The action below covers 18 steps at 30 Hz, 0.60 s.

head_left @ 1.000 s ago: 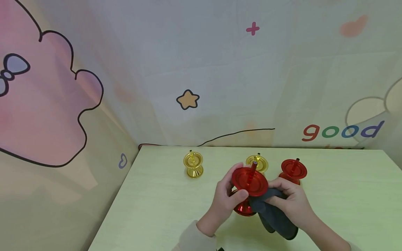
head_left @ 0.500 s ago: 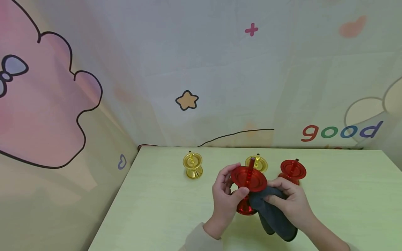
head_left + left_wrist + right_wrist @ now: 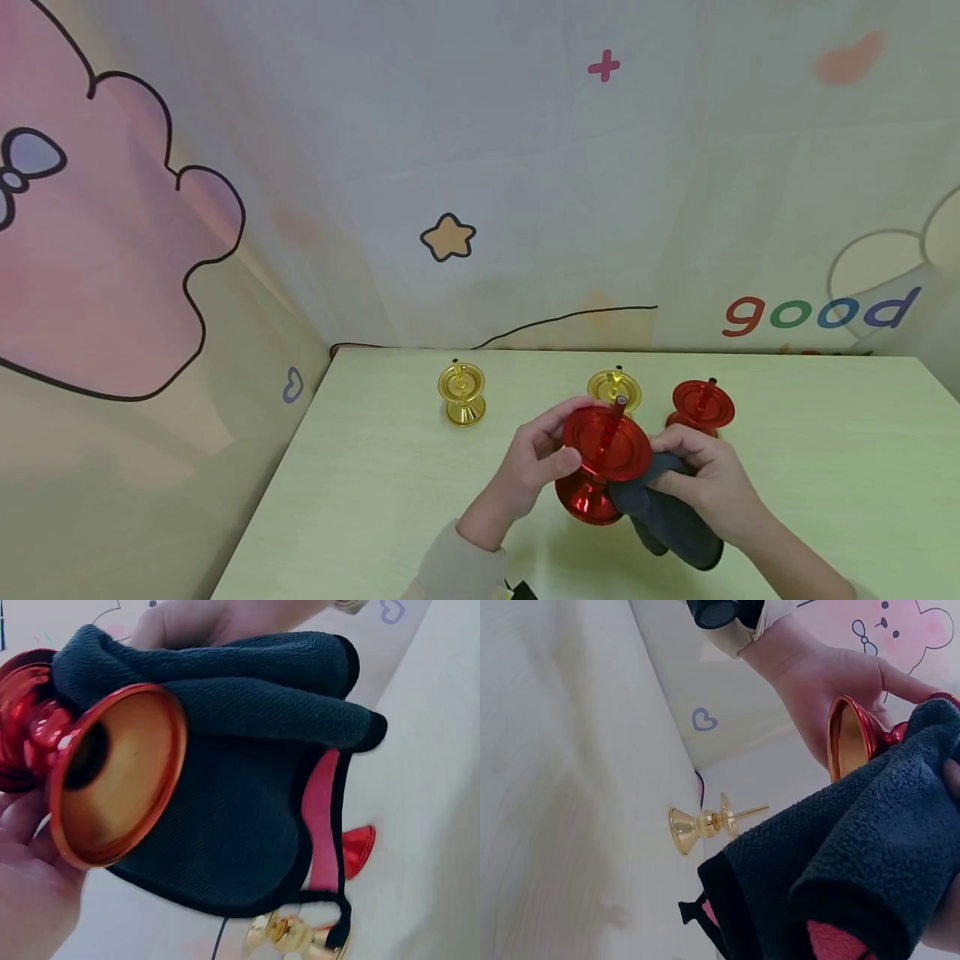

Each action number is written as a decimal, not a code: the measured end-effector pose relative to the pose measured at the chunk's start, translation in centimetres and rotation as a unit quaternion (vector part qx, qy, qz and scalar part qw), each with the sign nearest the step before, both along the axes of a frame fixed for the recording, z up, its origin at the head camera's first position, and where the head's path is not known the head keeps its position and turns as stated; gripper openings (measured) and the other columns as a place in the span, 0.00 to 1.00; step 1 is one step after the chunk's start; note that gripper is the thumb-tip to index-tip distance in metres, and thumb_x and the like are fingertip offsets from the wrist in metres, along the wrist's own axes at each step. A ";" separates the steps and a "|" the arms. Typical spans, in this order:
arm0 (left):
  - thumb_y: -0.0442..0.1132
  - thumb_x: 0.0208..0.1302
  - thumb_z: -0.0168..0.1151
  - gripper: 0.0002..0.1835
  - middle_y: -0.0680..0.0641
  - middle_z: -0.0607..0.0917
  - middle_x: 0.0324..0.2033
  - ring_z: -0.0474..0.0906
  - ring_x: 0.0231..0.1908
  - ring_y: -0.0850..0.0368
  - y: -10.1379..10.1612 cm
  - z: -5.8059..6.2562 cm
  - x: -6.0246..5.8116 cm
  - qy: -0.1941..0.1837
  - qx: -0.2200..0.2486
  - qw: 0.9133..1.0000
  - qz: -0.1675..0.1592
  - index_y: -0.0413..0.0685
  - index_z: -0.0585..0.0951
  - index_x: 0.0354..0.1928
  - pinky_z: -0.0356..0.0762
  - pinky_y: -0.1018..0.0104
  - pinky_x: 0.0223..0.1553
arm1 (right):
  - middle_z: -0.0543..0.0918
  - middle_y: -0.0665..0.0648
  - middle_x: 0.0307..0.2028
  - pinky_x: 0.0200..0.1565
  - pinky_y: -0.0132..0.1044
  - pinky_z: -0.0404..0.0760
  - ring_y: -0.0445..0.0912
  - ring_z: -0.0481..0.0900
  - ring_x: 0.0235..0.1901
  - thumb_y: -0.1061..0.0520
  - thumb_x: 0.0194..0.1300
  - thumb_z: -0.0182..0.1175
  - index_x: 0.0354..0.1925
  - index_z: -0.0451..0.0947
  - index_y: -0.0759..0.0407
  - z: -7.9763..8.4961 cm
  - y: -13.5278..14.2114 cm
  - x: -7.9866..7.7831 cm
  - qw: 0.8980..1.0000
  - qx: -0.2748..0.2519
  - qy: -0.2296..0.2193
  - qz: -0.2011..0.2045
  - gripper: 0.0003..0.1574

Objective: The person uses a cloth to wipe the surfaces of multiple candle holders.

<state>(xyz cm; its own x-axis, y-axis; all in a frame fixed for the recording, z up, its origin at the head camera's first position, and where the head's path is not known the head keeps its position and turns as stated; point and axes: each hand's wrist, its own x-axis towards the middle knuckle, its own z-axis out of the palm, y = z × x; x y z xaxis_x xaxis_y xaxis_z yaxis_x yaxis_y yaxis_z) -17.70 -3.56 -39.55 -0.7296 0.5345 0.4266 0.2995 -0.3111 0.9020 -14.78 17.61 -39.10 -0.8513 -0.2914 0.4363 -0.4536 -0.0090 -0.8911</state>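
**Red candle holder held above the tabletop, dark cloth against it**

The left hand (image 3: 534,462) grips a red candle holder (image 3: 621,452), thumb on the near side, other fingers round the back of its upper plate. The holder leans, raised over the tabletop (image 3: 360,500). The right hand (image 3: 705,483) pinches a dark cloth (image 3: 678,523) that touches the holder below that plate; its black-edged folds hang loose, pink showing in the left wrist view.

Room is tight behind the hands: a gold candle holder (image 3: 628,392) stands just past the raised plate, and a spare red holder (image 3: 720,404) just beyond the right hand. Another gold holder (image 3: 465,413) stands well apart to the left, with space on either side. All 3 stand toward the back edge, against a printed wall hanging (image 3: 510,125).
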 end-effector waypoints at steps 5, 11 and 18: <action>0.62 0.51 0.56 0.40 0.37 0.72 0.55 0.71 0.51 0.61 -0.4 0.2 -0.2 -0.046 -0.056 0.996 0.044 0.42 0.65 0.60 0.70 0.68 0.52 | 0.83 0.42 0.37 0.34 0.26 0.77 0.35 0.80 0.33 0.81 0.48 0.51 0.37 0.77 0.52 -0.1 0.4 -0.2 1.000 -0.018 -0.005 0.005 0.28; 0.51 0.55 0.59 0.30 0.43 0.76 0.53 0.75 0.50 0.55 -0.7 0.5 0.1 -0.100 -0.099 0.984 0.113 0.43 0.69 0.58 0.73 0.70 0.49 | 0.83 0.40 0.35 0.33 0.26 0.77 0.35 0.80 0.32 0.78 0.49 0.55 0.35 0.77 0.55 -0.2 0.2 -0.1 0.999 0.013 -0.006 -0.044 0.22; 0.50 0.55 0.60 0.34 0.50 0.75 0.54 0.73 0.53 0.60 -0.1 0.6 1.0 0.008 -0.161 0.972 0.171 0.47 0.64 0.62 0.69 0.67 0.55 | 0.80 0.34 0.32 0.30 0.28 0.77 0.34 0.78 0.29 0.74 0.47 0.60 0.34 0.77 0.64 0.0 -0.8 0.3 0.983 0.107 0.029 -0.146 0.13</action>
